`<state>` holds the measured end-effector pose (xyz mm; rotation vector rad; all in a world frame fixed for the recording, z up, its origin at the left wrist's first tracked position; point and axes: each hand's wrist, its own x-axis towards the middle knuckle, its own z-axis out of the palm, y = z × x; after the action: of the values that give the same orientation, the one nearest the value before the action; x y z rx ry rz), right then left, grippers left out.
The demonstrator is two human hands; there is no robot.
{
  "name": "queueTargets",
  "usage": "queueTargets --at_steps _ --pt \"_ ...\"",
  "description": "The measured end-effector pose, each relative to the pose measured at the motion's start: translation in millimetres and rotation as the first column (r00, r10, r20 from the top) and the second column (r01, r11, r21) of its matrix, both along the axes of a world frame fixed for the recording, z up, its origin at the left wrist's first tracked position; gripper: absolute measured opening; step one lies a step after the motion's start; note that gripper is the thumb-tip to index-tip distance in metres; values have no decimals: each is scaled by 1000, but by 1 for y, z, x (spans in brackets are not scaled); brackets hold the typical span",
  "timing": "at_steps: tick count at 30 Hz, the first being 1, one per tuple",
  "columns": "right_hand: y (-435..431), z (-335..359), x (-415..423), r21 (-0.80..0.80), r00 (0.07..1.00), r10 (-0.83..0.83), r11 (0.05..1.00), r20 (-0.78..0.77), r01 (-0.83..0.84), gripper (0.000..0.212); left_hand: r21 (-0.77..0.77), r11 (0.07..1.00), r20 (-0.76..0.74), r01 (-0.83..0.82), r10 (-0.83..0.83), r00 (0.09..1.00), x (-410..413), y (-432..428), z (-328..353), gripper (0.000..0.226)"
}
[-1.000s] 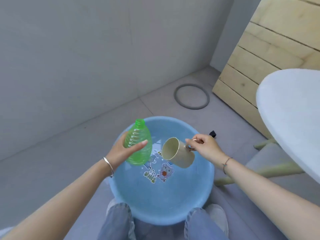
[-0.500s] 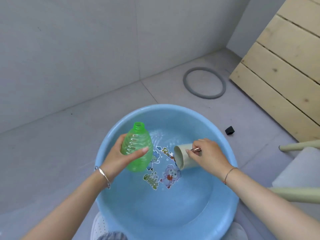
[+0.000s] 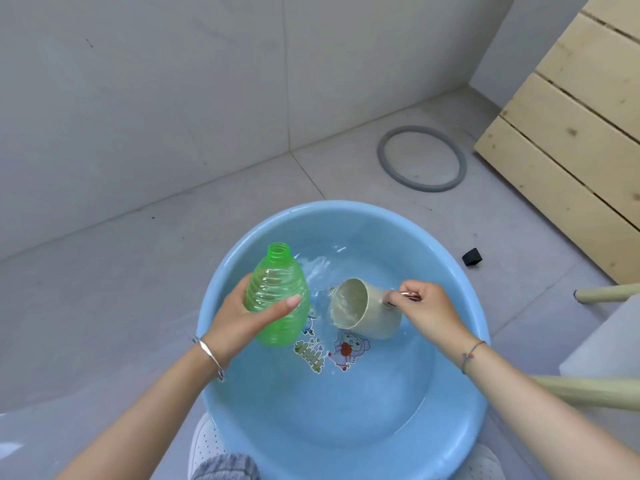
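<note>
Left of basin centre: my left hand grips the green bottle, palm under its belly and thumb laid across the near side. The bottle is uncapped, neck up and tipped slightly away from me, and it is held above the left part of the blue basin, clear of the water. There is a silver bangle on that wrist, over the basin's left rim. Basin centre: shallow water with ripples toward the far wall, and cartoon stickers on the floor of the basin, just nearer to me than both held items. Right of basin centre: a beige cup lies on its side, mouth facing left toward the bottle and just beside it, not touching. The inside is wet. Its lower side is at the water surface, but I cannot tell how deep it sits. My right hand pinches the cup's handle between thumb and curled fingers, directly to the cup's right. A thin cord bracelet is on that wrist. The hands are apart, each clamped on its own item, with bottle and cup between them. Beyond the basin's far rim, to the right, a grey ring lies flat on the floor. Off the basin's right rim lies a small black object, with pale wooden boards past it.
</note>
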<state>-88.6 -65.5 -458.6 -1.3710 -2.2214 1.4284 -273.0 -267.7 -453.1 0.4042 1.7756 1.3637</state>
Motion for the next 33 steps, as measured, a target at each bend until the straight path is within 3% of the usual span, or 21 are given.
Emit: queueTargets --at_steps 6,9,13,19,24,27,31,33 --pt "-7 19 20 -260 967 -154 961 -202 99 45 7 999 -48 40 -39 998 -1 1 2 81" --pt "-12 38 27 -287 943 -173 954 -283 89 51 3 997 -92 79 -78 993 2 1 5 78" --pt "-15 63 34 -301 904 -176 952 -389 55 43 -16 989 -149 149 -150 977 7 1 5 77" --pt "-17 91 41 -263 865 -245 955 -438 137 56 -13 974 -255 228 -224 941 16 7 5 79" --pt "-21 105 40 -165 861 -234 970 -451 178 36 -68 952 -318 299 -304 898 20 12 4 83" --pt "-20 105 41 -112 868 -221 975 -445 191 39 -129 931 -345 341 -365 865 24 14 4 83" --pt "-20 103 44 -53 902 -191 981 -388 185 67 -161 917 -363 365 -399 842 29 17 3 79" --pt "-20 103 44 -35 899 -192 980 -394 194 66 -164 916 -370 367 -402 837 29 16 3 75"
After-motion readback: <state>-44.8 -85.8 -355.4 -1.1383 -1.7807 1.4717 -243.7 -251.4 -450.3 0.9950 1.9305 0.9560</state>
